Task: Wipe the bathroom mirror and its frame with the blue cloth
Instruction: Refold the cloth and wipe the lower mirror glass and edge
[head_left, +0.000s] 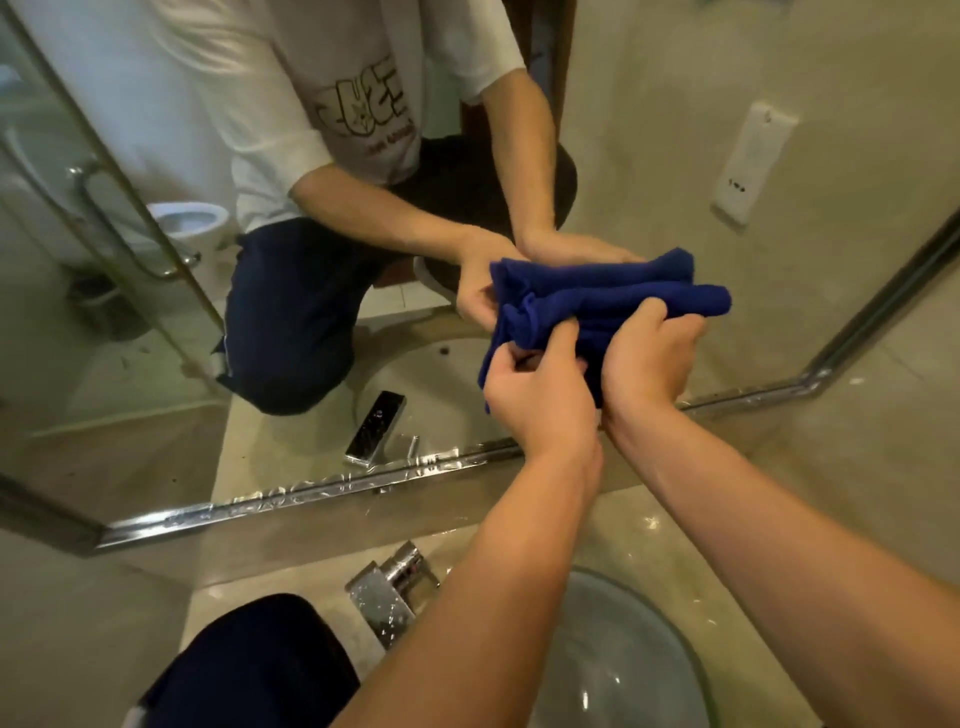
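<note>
Left hand (540, 400) and right hand (647, 353), side by side, both gripping bunched blue cloth (608, 301) against mirror (322, 260), above chrome frame (311, 496).

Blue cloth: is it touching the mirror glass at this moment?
Cannot tell. In the head view both hands grip the bunched blue cloth right before the mirror; cloth and reflection meet with no plain gap or contact.

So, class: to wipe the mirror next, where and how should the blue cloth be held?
Judging by its bunched, rolled folds, grip the blue cloth around its thick middle, from the near side, fingers wrapped over the roll. The right hand already holds there; the left hand only pinches the loose end.
</note>
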